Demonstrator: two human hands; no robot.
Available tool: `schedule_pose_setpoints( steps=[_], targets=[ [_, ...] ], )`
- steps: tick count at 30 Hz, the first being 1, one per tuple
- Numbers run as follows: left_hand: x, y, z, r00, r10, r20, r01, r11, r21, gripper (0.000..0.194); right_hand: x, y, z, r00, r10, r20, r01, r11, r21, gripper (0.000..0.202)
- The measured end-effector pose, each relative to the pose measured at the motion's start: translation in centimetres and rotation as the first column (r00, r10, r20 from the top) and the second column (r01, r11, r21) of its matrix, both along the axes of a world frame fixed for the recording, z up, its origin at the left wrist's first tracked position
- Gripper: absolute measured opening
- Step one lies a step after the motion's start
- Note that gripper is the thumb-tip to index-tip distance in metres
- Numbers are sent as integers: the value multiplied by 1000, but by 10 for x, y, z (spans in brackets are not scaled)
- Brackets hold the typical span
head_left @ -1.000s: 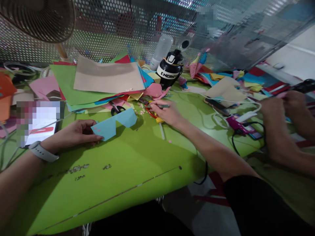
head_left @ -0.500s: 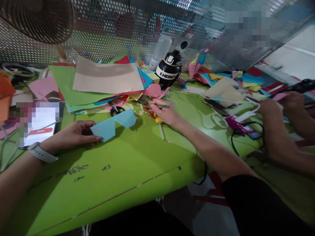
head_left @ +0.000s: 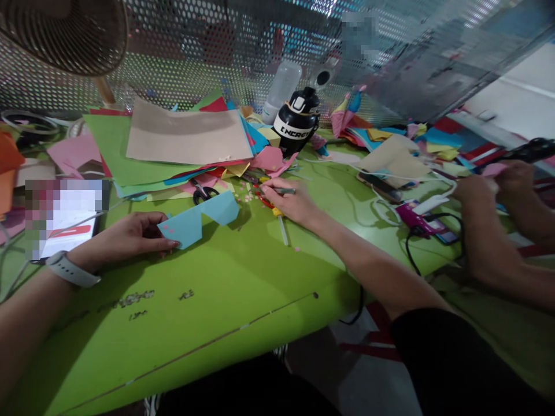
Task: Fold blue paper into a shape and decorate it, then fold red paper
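My left hand (head_left: 145, 236) pinches the left end of a light-blue cut paper (head_left: 186, 226), shaped with two lobes and bearing small pink bits. My right hand (head_left: 288, 199) holds a thin dark-green pen-like tool (head_left: 281, 190) over small pale paper bits and a red-handled tool (head_left: 265, 200). Dark-handled scissors (head_left: 204, 193) lie just behind the blue paper. A clear stick with a yellow part (head_left: 282, 230) rests below my right hand. Pink paper scraps (head_left: 271, 160) are beyond my right fingers.
Stacked coloured sheets (head_left: 186, 136) and a black bottle (head_left: 297, 121) stand at the back. A phone (head_left: 69, 222) lies left. At right are a purple device (head_left: 418, 218) with cables and another person's hands (head_left: 514, 179) holding pink paper. A fan (head_left: 65, 34) is at upper left.
The view has shifted very slightly. Both my hands keep nearly the same positions, with the blue paper and the thin tool still held.
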State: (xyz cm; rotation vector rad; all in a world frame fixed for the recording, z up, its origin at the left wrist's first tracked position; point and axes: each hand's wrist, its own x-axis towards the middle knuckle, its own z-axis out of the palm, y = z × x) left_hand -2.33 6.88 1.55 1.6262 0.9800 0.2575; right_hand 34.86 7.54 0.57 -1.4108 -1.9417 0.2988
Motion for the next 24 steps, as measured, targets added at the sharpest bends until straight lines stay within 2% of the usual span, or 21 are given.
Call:
schedule_pose_setpoints(
  steps=[4,10,15,24],
  targets=[
    [-1,1,-1,1000,-7,-9,7,1000,-3,29,-1,2,-1,1000,-14,21,14,1000,-5,23],
    [2,-2,3,1000,19,-12,-19,1000,-10,28,0,8,-2,996,-16,-85,9,997,-81,20],
    [2,-2,3,1000,1,-10,-1,1000,-1,28,4,9,-6,992,-32,-121,22,997,-78,22],
    [0,-1,0,1000,4,1,-4,1000,-14,28,1,4,-2,1000,-25,11,25,1000,-11,22]
  ],
)
